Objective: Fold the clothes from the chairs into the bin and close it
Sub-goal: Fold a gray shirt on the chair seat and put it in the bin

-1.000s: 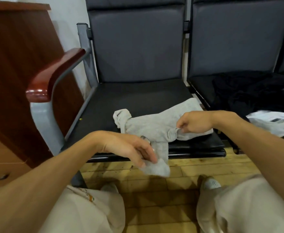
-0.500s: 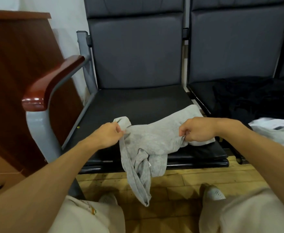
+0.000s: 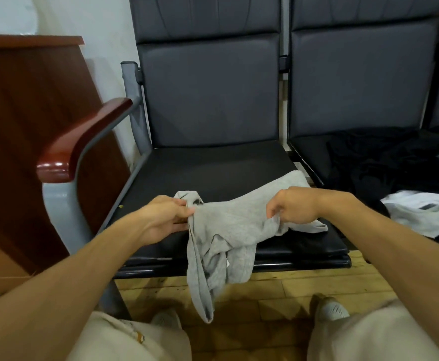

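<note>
Left seat [image 3: 202, 168]: grey garment [image 3: 234, 225] lies across the front, part hanging over the edge above the wooden floor [image 3: 278, 287]. Right seat [image 3: 309, 149]: black clothes [image 3: 384, 162] heaped, white garment [image 3: 421, 212] at the front.

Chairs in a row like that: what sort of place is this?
Probably a waiting area or office, not a home. The dark padded chairs are joined in a row on a metal frame, a wooden counter stands at the left, and the floor is wood.
</note>
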Tool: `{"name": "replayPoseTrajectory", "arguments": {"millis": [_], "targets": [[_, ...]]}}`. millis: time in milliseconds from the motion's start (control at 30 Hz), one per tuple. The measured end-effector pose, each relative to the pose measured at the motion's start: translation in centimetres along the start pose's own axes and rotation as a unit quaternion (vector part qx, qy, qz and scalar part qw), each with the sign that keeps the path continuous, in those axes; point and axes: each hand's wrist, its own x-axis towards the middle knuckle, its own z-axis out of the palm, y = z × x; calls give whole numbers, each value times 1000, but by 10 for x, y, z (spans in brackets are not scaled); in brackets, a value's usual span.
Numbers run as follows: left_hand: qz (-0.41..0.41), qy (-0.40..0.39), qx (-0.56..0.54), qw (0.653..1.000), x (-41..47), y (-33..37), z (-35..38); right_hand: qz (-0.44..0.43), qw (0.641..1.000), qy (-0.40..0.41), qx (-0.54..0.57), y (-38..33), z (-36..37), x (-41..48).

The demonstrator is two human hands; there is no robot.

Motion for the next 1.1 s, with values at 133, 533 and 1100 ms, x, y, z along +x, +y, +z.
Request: {"name": "replayPoseTrajectory", "arguments": {"millis": [133, 533, 1100], "targets": [[16, -127, -69, 989, -20, 3, -9, 59, 997, -51, -10, 4, -6, -17], [-15, 49, 104, 993, -25, -5, -11, 23, 996, -78, 40, -2, -3, -18], [58, 53, 294, 953, -14, -9, -38, 48, 961, 169, 212, 12, -2, -5]]}}
